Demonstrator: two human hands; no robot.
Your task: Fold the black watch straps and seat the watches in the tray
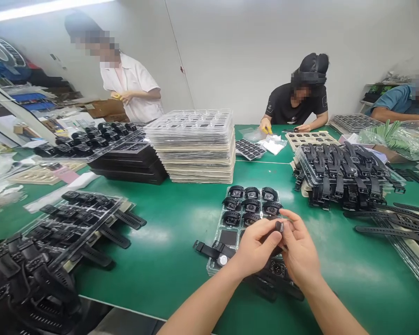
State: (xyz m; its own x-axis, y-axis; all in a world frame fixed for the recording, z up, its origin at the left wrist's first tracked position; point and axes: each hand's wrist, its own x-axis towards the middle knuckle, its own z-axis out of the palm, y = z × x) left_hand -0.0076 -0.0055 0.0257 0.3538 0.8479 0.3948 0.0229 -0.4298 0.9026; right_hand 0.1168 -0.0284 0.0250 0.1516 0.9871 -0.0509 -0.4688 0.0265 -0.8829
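Both my hands are closed together around a black smartwatch (279, 226), whose strap end shows between the fingertips. My left hand (256, 244) pinches it with thumb and forefinger; my right hand (300, 249) grips it from the other side. Most of this watch is hidden by my fingers. Beneath them lies a clear plastic tray (212, 265). Several watches with looped straps (252, 193) sit in its far compartments. Nearer me, a watch with its strap laid flat (206, 250) sticks out over the tray's left edge. Another watch (276, 267) rests face down just below my hands.
Trays of watches stand at left (73, 218) and right (342, 170). A tall stack of trays (195, 149) rises behind, next to black trays (129, 163). Co-workers (132, 83) (296, 102) are across the green table (167, 242); another person (394, 102) is far right.
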